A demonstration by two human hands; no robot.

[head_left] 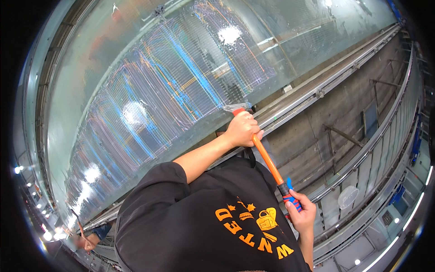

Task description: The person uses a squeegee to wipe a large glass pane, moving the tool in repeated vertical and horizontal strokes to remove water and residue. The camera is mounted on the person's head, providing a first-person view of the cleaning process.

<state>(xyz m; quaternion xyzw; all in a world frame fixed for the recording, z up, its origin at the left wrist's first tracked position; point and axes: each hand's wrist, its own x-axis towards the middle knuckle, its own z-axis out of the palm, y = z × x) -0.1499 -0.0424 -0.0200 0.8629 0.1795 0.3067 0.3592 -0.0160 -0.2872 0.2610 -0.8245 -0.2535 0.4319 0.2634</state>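
Observation:
My left hand (243, 130) is wrapped around the upper part of a long orange-handled tool (268, 159), just below its red collar. My right hand (301, 212) grips the red and blue handle end lower down. The tool's flat metallic head (234, 107) lies over the near edge of a large glossy, wet-looking grey-green sheet (290, 68); whether it touches is hard to tell. Blue, orange and purple strands (181, 95) run in streaks across a fine grid on that sheet. The exact kind of tool head is unclear.
A metal rail (312, 95) runs along the sheet's near side. Beyond it on the right lies a recessed floor (303, 136) with metal bars, bounded by a curved railing (376, 145). At the lower left, another person's hand (89, 243) shows beside a thin rod.

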